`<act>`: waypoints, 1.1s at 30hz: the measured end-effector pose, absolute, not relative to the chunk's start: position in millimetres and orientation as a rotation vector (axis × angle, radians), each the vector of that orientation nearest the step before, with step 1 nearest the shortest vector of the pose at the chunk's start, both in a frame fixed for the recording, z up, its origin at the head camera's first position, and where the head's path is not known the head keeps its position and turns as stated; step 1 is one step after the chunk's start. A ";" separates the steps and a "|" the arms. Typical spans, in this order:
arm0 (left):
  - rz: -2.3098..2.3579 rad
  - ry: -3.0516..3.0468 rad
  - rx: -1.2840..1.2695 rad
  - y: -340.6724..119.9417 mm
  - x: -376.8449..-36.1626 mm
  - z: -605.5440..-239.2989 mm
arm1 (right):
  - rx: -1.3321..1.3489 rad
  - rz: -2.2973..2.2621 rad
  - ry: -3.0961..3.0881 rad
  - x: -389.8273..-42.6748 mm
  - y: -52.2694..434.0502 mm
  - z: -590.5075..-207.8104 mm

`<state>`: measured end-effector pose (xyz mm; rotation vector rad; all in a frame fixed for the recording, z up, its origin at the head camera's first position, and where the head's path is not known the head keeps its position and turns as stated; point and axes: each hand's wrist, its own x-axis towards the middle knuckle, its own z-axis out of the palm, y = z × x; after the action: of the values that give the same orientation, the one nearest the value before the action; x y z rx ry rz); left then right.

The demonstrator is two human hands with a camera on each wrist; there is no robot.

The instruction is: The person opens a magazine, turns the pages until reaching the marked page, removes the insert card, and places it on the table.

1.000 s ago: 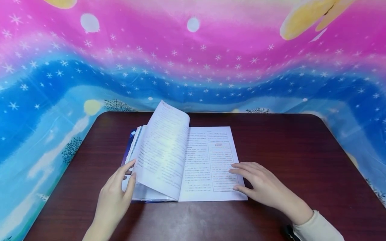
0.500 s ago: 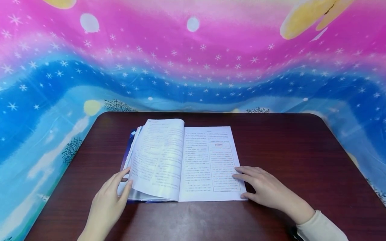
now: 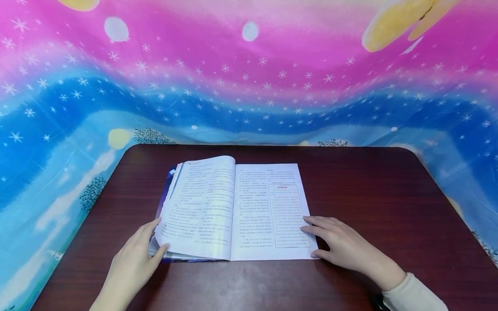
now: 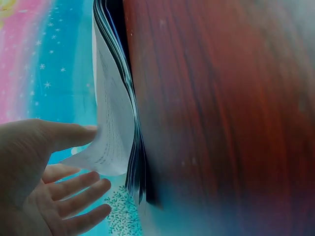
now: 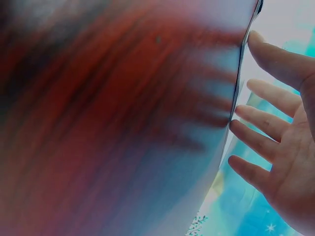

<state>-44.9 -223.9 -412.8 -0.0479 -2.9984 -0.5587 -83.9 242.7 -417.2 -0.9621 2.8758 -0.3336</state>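
Note:
An open magazine [image 3: 268, 211] lies on the dark wooden table, its pages full of small print. The turned page [image 3: 198, 207] on its left side bulges up near the spine, over a thicker stack of pages and a dark blue cover. My left hand [image 3: 132, 261] is at the lower left corner, thumb against the page [image 4: 110, 123] and the other fingers loosely extended; in the left wrist view the page's corner runs between thumb and index finger. My right hand [image 3: 342, 242] rests at the magazine's lower right edge, its fingers spread and fairly straight, thumb near the corner.
The brown table [image 3: 369, 185] has rounded far corners. Behind it and along its sides hangs a pink and blue cloth [image 3: 249, 86] with snowflakes. A light sleeve [image 3: 414, 293] covers my right forearm, with something black at the wrist.
The raised page has come down onto the left side. My left hand has moved down and left with its edge. The right hand has shifted slightly toward the magazine's lower right corner.

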 end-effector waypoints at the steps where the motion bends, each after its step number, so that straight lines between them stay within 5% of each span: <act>1: -0.550 -2.999 -0.062 -224.6 -45.4 -413.4 | -0.961 -0.333 2.877 -83.8 242.8 -417.4; 33: -0.446 -3.095 -0.390 -234.8 -64.6 -427.6 | -0.853 -0.346 2.865 -83.7 231.9 -414.1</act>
<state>-64.6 -234.8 -427.6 -0.3895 -3.0952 -0.4459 -83.7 231.9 -414.1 -0.8534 2.8647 -0.3456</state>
